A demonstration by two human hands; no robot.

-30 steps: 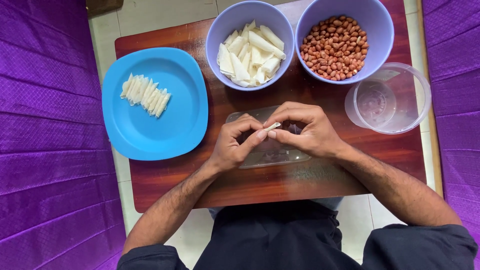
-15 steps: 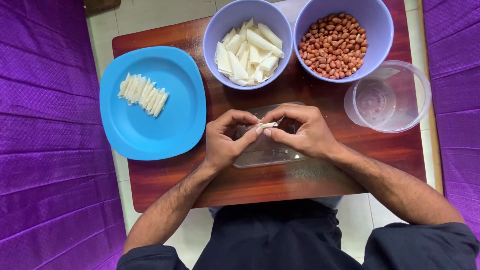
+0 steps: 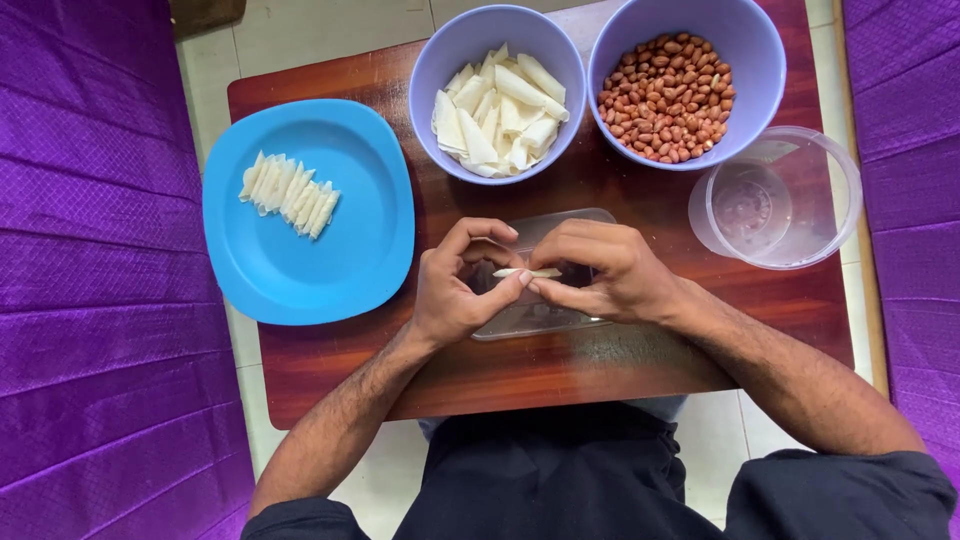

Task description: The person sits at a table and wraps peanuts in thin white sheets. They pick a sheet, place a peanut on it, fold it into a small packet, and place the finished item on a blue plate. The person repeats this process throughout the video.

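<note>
Our left hand (image 3: 458, 290) and right hand (image 3: 592, 272) pinch a little white roll (image 3: 527, 272) between their fingertips, one at each end. It sits just above a clear tray (image 3: 530, 315) on the tabletop (image 3: 600, 360).

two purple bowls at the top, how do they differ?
The left bowl holds pale, flat, pointed white pieces, piled loosely; the right bowl holds small, round, reddish-brown peanuts. The left bowl sits beside the blue plate; the right bowl sits next to the clear plastic cup. Both are round, purple, about the same size, upright on the wooden table.
</note>
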